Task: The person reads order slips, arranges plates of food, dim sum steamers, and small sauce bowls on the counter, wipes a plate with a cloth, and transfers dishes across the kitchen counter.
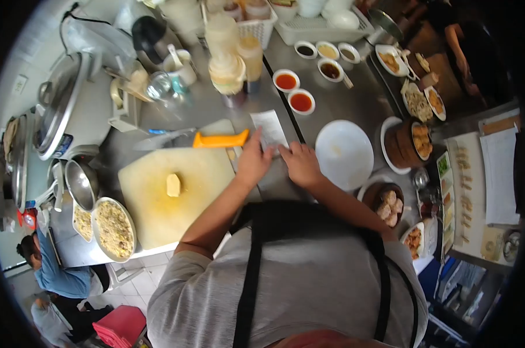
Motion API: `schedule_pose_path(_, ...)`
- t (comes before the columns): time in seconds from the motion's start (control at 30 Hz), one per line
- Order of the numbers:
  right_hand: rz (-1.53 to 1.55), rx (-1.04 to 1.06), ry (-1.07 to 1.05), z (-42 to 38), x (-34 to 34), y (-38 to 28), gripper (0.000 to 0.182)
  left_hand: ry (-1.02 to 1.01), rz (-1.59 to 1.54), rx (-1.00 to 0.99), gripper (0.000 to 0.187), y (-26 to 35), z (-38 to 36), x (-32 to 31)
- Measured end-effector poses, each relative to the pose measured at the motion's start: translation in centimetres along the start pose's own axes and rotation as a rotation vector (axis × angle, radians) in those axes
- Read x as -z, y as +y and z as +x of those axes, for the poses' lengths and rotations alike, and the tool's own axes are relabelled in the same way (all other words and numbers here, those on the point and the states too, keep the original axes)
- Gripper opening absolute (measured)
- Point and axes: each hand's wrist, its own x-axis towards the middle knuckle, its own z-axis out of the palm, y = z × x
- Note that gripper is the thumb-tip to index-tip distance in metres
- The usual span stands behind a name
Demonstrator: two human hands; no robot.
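A small white paper slip [269,129] with faint print lies on the steel counter in front of me. My left hand [254,158] has its fingers closed at the slip's left and lower edge. At the lower right corner, the bent fingers of my right hand [302,165] close on the paper. Left of my hands, an orange-handled knife [221,140] lies along the far edge of a yellowish cutting board [141,174]. A pale yellow block [173,185] sits on that board. Close to my right hand is a white round plate [345,155].
Sauce bowls [301,102] and squeeze bottles [226,72] stand beyond my hands. On the right are a bamboo steamer [406,145] and several filled dishes. Fried rice [114,228] fills an oval dish at the near left, beside a metal bowl [81,184]. People are at both sides.
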Motion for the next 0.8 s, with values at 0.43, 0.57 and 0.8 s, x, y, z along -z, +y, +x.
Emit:
schedule_pose_path(0.43,0.453,-0.031,-0.347,-2.4,0.3,-0.2,0.052,0.445,-0.280,-0.398,0.017,8.6,19.7,22.5)
schedule_pose_path(0.57,0.375,0.063,-0.363,-2.3,-0.6,0.2,0.052,0.814,-0.369,-0.615,0.019,10.3,32.8,29.9)
schedule_pose_path(0.8,0.457,-0.059,-0.479,-1.5,1.6,-0.4,0.053,1.054,0.093,-0.357,0.023,10.6,45.8,32.9)
